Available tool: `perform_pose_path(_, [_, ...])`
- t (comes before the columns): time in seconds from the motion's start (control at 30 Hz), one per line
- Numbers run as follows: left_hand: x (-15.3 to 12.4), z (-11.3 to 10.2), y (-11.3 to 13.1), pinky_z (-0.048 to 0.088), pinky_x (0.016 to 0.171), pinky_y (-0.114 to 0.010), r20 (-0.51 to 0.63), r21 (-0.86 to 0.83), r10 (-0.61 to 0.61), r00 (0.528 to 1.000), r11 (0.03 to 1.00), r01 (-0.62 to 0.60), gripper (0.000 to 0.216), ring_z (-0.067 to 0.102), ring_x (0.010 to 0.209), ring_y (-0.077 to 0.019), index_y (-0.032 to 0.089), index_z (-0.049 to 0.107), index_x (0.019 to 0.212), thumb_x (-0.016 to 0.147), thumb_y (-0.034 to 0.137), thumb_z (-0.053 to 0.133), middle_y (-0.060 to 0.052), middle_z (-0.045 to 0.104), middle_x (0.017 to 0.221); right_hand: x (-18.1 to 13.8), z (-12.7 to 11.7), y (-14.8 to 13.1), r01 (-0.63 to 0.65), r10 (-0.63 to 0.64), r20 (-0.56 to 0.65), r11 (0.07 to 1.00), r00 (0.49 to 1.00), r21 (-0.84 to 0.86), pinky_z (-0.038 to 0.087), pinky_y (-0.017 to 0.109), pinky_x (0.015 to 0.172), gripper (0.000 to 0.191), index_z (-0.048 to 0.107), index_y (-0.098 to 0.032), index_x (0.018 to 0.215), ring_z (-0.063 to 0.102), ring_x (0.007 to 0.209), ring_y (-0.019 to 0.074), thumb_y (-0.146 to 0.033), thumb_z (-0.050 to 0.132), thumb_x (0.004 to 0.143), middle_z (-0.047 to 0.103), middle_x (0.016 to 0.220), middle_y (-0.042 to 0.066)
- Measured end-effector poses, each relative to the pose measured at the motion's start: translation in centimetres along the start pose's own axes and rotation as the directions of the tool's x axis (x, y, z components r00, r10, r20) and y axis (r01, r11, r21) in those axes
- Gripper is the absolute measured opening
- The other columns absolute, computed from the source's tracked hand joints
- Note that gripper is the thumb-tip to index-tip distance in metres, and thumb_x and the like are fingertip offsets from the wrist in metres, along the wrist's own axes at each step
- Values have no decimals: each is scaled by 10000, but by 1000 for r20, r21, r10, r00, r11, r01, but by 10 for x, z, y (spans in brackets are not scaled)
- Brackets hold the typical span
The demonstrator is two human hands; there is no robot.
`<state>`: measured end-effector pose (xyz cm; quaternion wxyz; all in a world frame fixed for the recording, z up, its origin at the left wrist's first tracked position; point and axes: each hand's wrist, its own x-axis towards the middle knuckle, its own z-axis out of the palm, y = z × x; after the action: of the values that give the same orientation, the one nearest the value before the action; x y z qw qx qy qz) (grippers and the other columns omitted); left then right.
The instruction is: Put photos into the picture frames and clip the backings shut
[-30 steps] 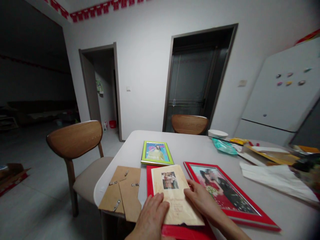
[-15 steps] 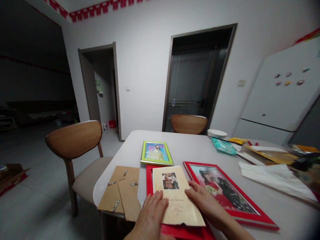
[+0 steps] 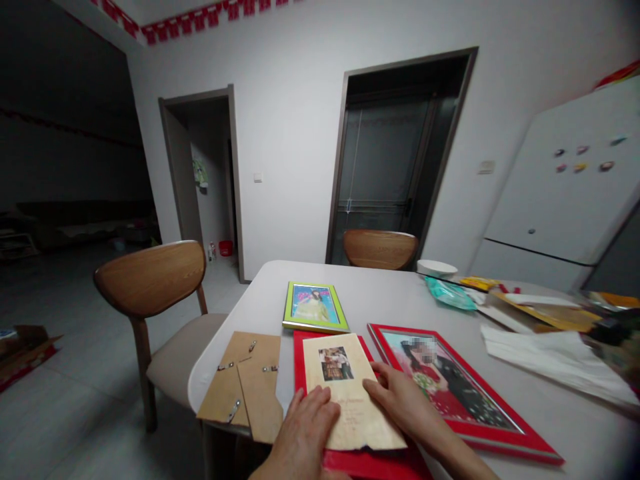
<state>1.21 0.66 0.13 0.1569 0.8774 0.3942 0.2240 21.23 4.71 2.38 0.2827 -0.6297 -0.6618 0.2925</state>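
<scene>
A cream paper sheet [image 3: 345,390] with a small photo printed near its top lies on a red frame [image 3: 299,353] at the table's near edge. My left hand [image 3: 303,433] rests flat on the sheet's lower left, fingers stretched out. My right hand [image 3: 400,400] lies on the sheet's right edge, fingers extended and touching it. Right of them sits a larger red-framed portrait [image 3: 460,390]. A green-framed picture [image 3: 313,307] lies just beyond the sheet. A brown frame backing board [image 3: 245,387] with metal clips lies to the left.
The white table [image 3: 380,297] holds a white bowl [image 3: 436,268], a teal packet [image 3: 450,293], papers and clutter [image 3: 550,347] at the right. One wooden chair [image 3: 155,287] stands at the left, another wooden chair [image 3: 380,248] at the far side. A white fridge [image 3: 560,193] stands on the right.
The sheet has shifted slightly under my hands on the red frame; both hands stay on it in nearly the same places.
</scene>
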Motion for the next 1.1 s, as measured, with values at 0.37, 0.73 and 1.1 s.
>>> perform_pose_path(0.37, [8, 3, 3, 246, 959, -516, 56, 37, -12, 998, 999, 10, 717, 402, 1121, -317, 139, 509, 1065, 506, 557, 671, -166, 485, 1193, -4, 8, -2, 12, -92, -89, 756, 992, -655, 375, 314, 594, 313, 556, -159, 881, 584, 742, 249, -392, 416, 726, 608, 868, 123])
perform_pose_path(0.73, [-43, -74, -34, 197, 998, -446, -99, 195, -415, 904, 883, 427, 756, 243, 1217, -284, 139, 364, 1235, 553, 264, 666, -144, 305, 1322, -13, 49, -64, 390, -394, 54, 864, 917, -319, 335, 308, 814, 385, 517, -183, 1079, 472, 953, 217, -360, 438, 747, 548, 1027, 101])
perform_pose_path(1.1, [-71, -70, -83, 269, 981, -377, -126, 154, -411, 903, 891, 427, 658, 335, 1177, -269, 143, 479, 1153, 559, 325, 695, -141, 391, 1272, -22, 113, -92, 470, -449, 154, 781, 880, -411, 273, 441, 806, 485, 531, -197, 954, 434, 879, 270, -526, 523, 597, 541, 932, 95])
